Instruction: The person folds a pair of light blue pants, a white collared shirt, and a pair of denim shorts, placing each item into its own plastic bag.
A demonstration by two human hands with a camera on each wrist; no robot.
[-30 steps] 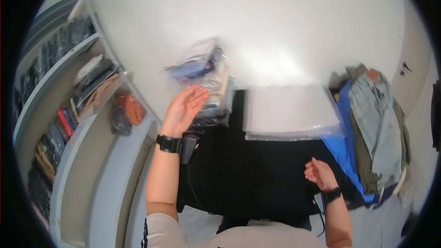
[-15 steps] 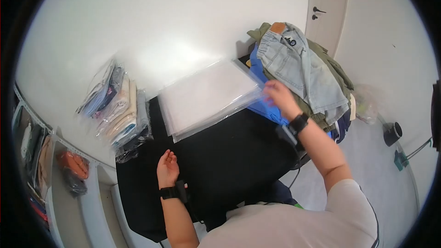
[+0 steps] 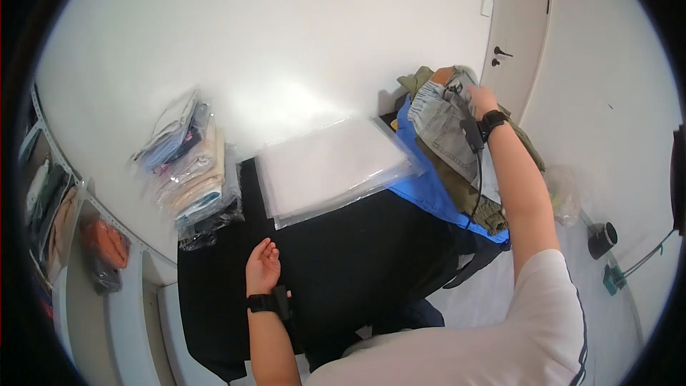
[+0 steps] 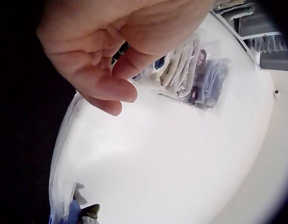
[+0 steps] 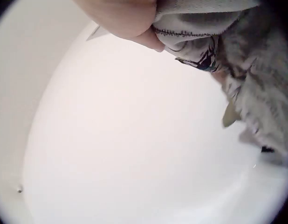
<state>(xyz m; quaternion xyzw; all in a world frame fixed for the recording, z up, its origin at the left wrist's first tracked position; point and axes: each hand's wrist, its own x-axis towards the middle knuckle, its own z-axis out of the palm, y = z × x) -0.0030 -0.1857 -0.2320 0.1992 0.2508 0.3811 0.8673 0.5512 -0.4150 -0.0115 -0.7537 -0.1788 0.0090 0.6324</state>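
My right hand (image 3: 483, 100) grips the upper edge of a light denim garment (image 3: 443, 125), which lies on a pile of clothes at the table's right end. In the right wrist view the thumb side of that hand (image 5: 123, 18) presses into the folded denim (image 5: 265, 70); the other fingers are hidden. Olive cloth (image 3: 455, 179) and blue cloth (image 3: 421, 195) show beneath the garment. Over the table's left part, my left hand (image 3: 263, 269) is empty with fingers loosely bent; it also shows in the left wrist view (image 4: 102, 60).
Flat clear plastic bags (image 3: 332, 164) with a whitish surface lie along the table's back. Bagged folded clothes (image 3: 196, 179) are stacked at the left end of the black table (image 3: 336, 264). Shelves (image 3: 132, 300) stand at far left, a door (image 3: 518, 36) at back right.
The view has turned right. My right hand has moved from near the plastic bags to the denim and taken hold of it, lifting its edge. The left hand has come down from beside the bagged stack.
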